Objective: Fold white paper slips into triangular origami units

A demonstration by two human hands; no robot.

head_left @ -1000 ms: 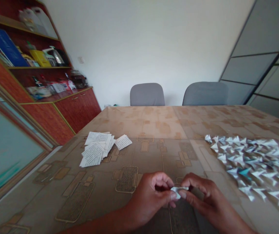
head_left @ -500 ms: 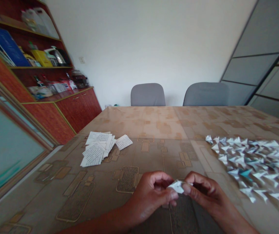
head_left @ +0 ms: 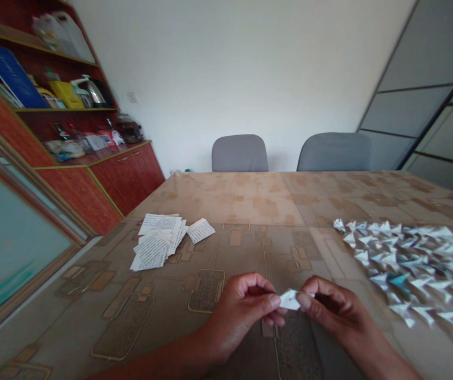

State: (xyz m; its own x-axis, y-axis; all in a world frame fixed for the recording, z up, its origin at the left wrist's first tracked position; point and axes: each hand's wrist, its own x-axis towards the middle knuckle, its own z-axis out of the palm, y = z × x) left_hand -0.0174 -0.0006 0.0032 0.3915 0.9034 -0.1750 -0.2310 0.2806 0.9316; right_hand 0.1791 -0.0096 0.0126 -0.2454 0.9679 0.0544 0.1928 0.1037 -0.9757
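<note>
Between my two hands, a little above the table's near side, is a small folded piece of white paper [head_left: 289, 301]. My left hand [head_left: 246, 309] pinches its left end between thumb and forefinger. At its right end, my right hand [head_left: 331, 309] grips it with thumb and bent fingers. Printed paper slips [head_left: 157, 243] lie in a loose pile to the left, with a single slip [head_left: 201, 230] at the pile's right edge. Over on the right stand many small folded paper pieces [head_left: 420, 258] in rows, mostly white, one with a teal part.
A patterned cloth covers the table [head_left: 246, 198]. Two grey chairs [head_left: 240, 153] stand at its far edge, before a white wall. To the left is a reddish wooden cabinet [head_left: 127, 174] with bottles, a kettle [head_left: 95, 92] and a blue folder [head_left: 10, 74].
My left hand has shifted slightly up and its thumb has slid toward the paper's left end, so more of the folded paper shows. My right hand stays nearly in place.
</note>
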